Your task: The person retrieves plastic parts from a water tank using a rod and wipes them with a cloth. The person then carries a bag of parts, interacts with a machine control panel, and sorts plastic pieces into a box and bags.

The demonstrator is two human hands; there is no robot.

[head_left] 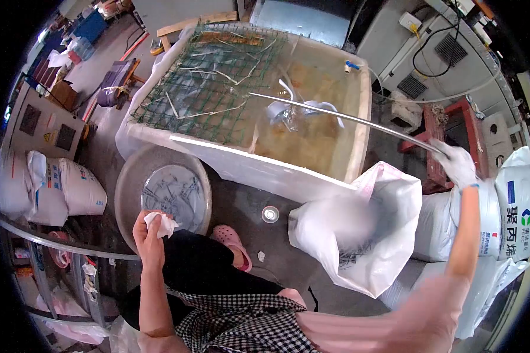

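My right hand, in a white glove, is closed around one end of a long thin metal rod. The rod reaches left across a white-walled water tank, its far tip near a green mesh. White curved pieces lie in the brownish water below the rod. My left hand pinches a crumpled white piece, tissue or cloth, in front of a round basin. Grey thin parts lie in the basin. Whether the rod touches the mesh I cannot tell.
An upright white sack with grey parts stands at my right; a blurred white shape is at its mouth. Filled sacks line the right edge. A small round can sits on the floor. A metal rail runs at left.
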